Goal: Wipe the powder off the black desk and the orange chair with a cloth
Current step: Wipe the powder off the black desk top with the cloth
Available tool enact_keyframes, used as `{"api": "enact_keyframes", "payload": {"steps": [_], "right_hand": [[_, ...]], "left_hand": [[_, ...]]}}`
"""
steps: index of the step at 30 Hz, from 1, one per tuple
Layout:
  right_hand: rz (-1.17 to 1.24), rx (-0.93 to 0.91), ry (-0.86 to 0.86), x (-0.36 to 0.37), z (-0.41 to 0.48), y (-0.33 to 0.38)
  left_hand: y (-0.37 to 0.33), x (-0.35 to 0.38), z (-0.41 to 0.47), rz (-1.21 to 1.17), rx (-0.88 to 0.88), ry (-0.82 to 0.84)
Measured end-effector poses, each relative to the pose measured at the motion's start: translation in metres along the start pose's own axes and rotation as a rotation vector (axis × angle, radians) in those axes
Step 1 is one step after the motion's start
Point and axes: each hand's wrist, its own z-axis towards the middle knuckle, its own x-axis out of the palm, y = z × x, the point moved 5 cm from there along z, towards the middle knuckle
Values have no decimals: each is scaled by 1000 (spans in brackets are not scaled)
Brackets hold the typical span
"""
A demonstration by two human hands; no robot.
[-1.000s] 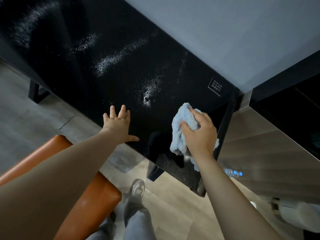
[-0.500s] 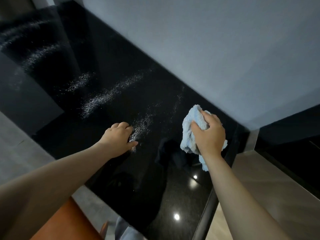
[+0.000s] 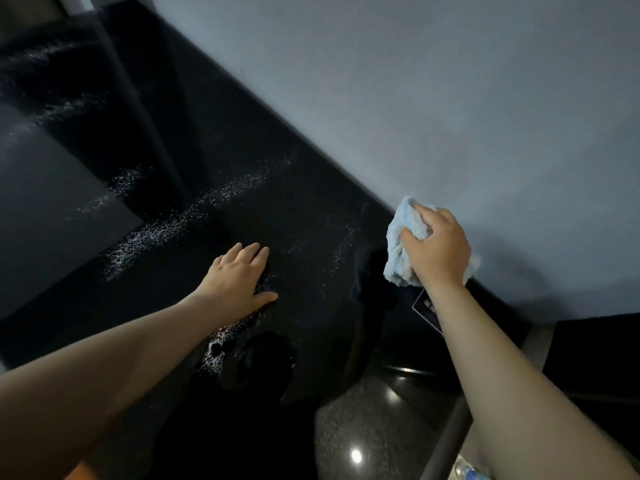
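The black desk (image 3: 311,209) is glossy, mirror-smooth and finely speckled, dusted with grainy white powder (image 3: 152,237), while the pale blue cloth (image 3: 398,237) looks fluffy beside the matt grey wall (image 3: 415,98).

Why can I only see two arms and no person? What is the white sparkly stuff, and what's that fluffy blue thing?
There is no machine here, just a person. The camera sits on their head and looks forward and down, so you see what they see: their own two arms reaching out. The big dark shiny surface is a black desk that stands against a grey wall. The white sparkly streaks on it are powder. The left hand lies flat on the desk and holds nothing. The right hand grips a fluffy light blue cloth, close to where the desk meets the wall. The cloth is for wiping the powder away, and plenty of powder is on the desk, so there is lots left to wipe.
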Motion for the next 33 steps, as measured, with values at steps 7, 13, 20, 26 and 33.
{"api": "enact_keyframes", "payload": {"steps": [7,13,20,26,33], "right_hand": [[-62,-19,54,45,42,-24],[-69,29,71,76,56,-35],[-122,-3,118,83,56,-36],[-181,-33,186,84,45,-27],[-171,-90,172,86,13,-11]], "left_hand": [[11,19,33,51,-35,46],[13,33,40,119,-37,49],[13,35,40,126,-34,83],[9,31,37,114,-49,117],[9,30,36,127,-57,132]]}}
